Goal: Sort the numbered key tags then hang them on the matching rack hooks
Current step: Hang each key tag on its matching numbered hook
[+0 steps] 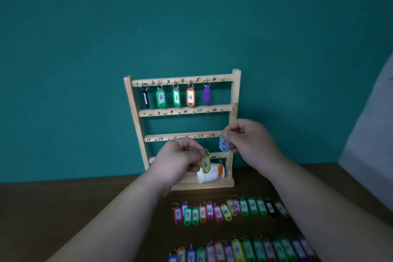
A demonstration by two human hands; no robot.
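**Two tags marked 6 held up before the rack**

Nearest edge: a row of key tags (244, 251) lies on the dark wooden table (85, 219), partly cut off by the frame. Legible numbers there: 8, 9, 10, 11, 12, 14; those further right are blurred.

Behind it, a second row (223, 210) curves rightward. Handwritten labels read 7, 9, 10, 11, 12, 13, 14, then 17, 18, 19. The tags beyond, one black and one brownish, cannot be read.

Mid-distance, both forearms reach in. Left hand (176, 159): fingers pinched together on the metal ring of a yellow tag (205, 164), which dangles below, marked 6. Right hand (248, 138): fingertips closed on the ring and top of a blue tag (224, 143), faintly marked 6, held beside the end of the third rail.

Behind the hands, a white bottle with an orange end (211, 173) lies on its side at the foot of the wooden rack (129, 100); its label is illegible.

The rack stands against the teal wall (191, 17). Top rail reads 1 to 6. A black tag turned edge-on (145, 99) hangs at the first hook, then green 2 (160, 97), green 3 (176, 97), orange 4 (190, 97), and a purple tag (206, 94) showing no number. Hook 6 is bare. Second rail reads 7 to 12, third 13 to 18, hooks bare. Fourth rail is mostly hidden; 24 shows.
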